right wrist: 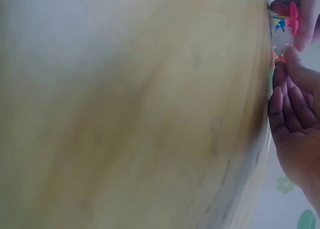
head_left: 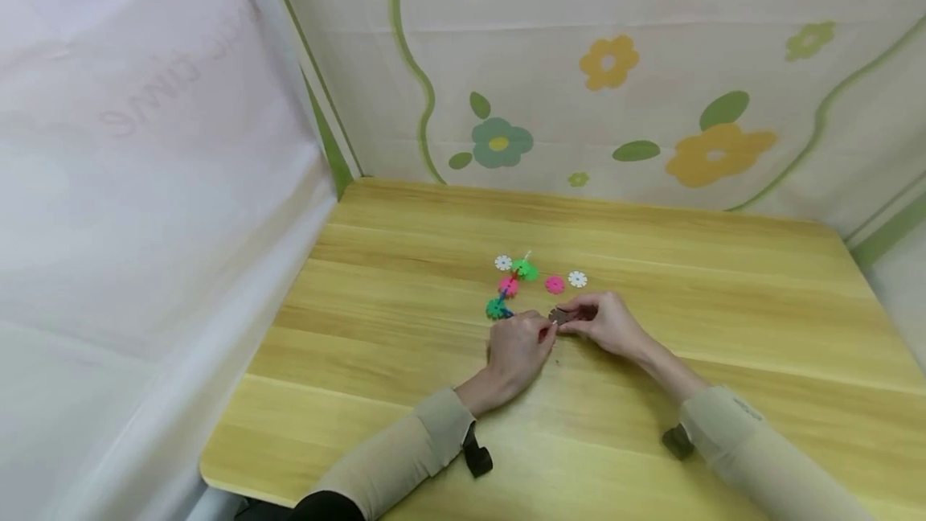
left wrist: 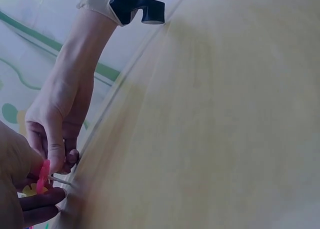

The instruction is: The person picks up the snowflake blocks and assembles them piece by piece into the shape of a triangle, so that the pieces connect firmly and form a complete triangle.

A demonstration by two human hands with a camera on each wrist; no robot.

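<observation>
Notched plastic snowflake discs are in both hands over the table. My left hand [head_left: 519, 348] pinches a pink disc [left wrist: 43, 176], which its fingers hide in the head view. A grey disc [head_left: 559, 316] is held between the thumb and fingers of my right hand [head_left: 606, 324]. In the left wrist view the grey disc [left wrist: 61, 180] shows edge-on, right at the pink one. A chain of joined discs, with a teal disc [head_left: 496, 309], a pink disc [head_left: 509, 287] and a bright green disc [head_left: 524, 268], runs back from beside my left hand.
Behind the hands lie a loose pink disc [head_left: 555, 285] and a white disc [head_left: 577, 279]. Another white disc [head_left: 502, 263] lies by the chain's far end. The wooden table [head_left: 347, 360] meets a flower-printed curtain [head_left: 535, 63] at the back and a white curtain [head_left: 145, 223] at left.
</observation>
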